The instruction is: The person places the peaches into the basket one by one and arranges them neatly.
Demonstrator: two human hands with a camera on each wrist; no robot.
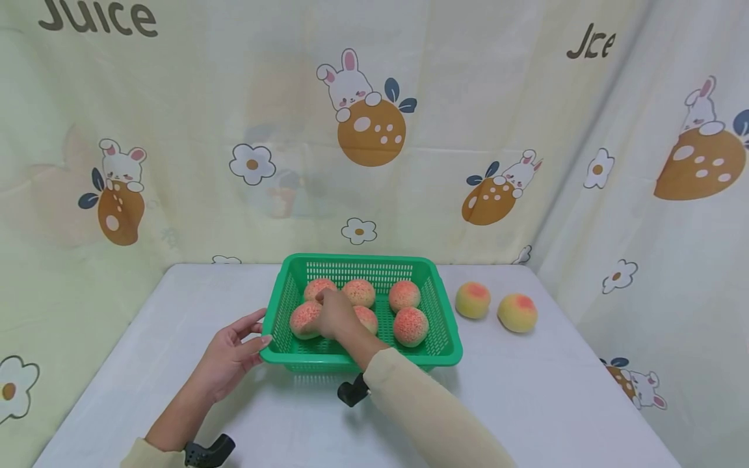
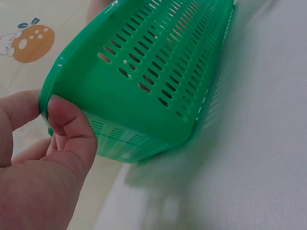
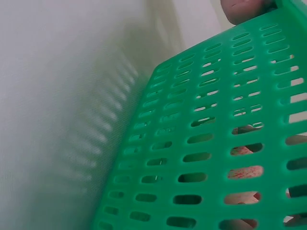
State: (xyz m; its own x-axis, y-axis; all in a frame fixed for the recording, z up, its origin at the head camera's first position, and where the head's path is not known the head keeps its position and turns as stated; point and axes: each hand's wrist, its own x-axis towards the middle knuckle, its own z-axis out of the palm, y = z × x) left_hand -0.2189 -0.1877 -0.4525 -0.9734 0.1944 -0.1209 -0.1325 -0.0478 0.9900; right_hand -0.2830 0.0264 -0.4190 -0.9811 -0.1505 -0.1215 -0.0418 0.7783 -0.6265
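A green slotted basket (image 1: 447, 338) stands mid-table with several pink-orange peaches (image 1: 411, 326) inside. My right hand (image 1: 335, 313) reaches into its left half and lies over the peaches there, fingers bent down; its back hides what they touch. My left hand (image 1: 257, 331) is at the basket's front left corner. In the left wrist view, my left hand (image 2: 44, 108) pinches the basket's rim (image 2: 72, 62) between thumb (image 2: 67, 122) and a finger. The right wrist view shows only the basket's wall (image 3: 192, 120), with peaches (image 3: 244, 172) behind the slots.
Two yellow-pink peaches (image 1: 473, 299) (image 1: 517, 312) lie on the white table (image 1: 556, 403) right of the basket. A printed curtain (image 1: 175, 130) hangs behind the table and along both sides. Bare tabletop lies in front of the basket.
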